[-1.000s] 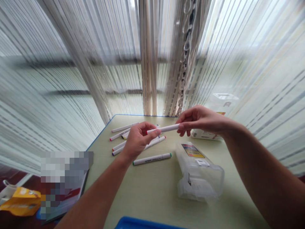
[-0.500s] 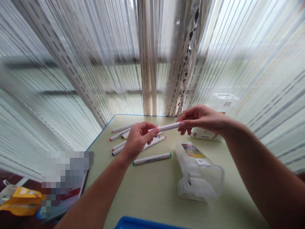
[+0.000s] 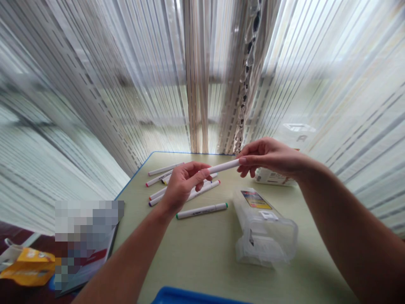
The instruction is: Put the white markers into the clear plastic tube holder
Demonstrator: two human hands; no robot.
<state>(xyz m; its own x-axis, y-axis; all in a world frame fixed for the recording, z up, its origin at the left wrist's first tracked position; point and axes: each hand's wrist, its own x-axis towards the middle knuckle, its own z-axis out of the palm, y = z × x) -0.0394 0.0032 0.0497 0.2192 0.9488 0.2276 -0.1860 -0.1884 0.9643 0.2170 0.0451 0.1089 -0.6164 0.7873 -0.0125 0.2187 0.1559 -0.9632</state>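
A white marker pen (image 3: pixel 224 166) is held level above the table between both hands. My left hand (image 3: pixel 185 182) pinches its left end, and my right hand (image 3: pixel 267 157) grips the right end between thumb and fingers; both tips are hidden. Below and behind my left hand lie several more white markers with coloured ends, partly covered by it. Nearer to me, a green-ended marker (image 3: pixel 202 210) rests by itself. To its right a clear plastic case (image 3: pixel 265 230) with a coloured label lies on its side, its open end facing me.
The pale green table (image 3: pixel 190 257) has a blue edge. A white box (image 3: pixel 275 177) stands behind my right hand. A blue tray edge (image 3: pixel 196 295) shows at the front. At left are a blurred-out flat item (image 3: pixel 91 245) and a yellow packet (image 3: pixel 30 266). String curtains (image 3: pixel 198 84) hang behind.
The marker has risen slightly between my hands, and its left end is now more covered by my left fingers. The case and the markers on the table have not moved.
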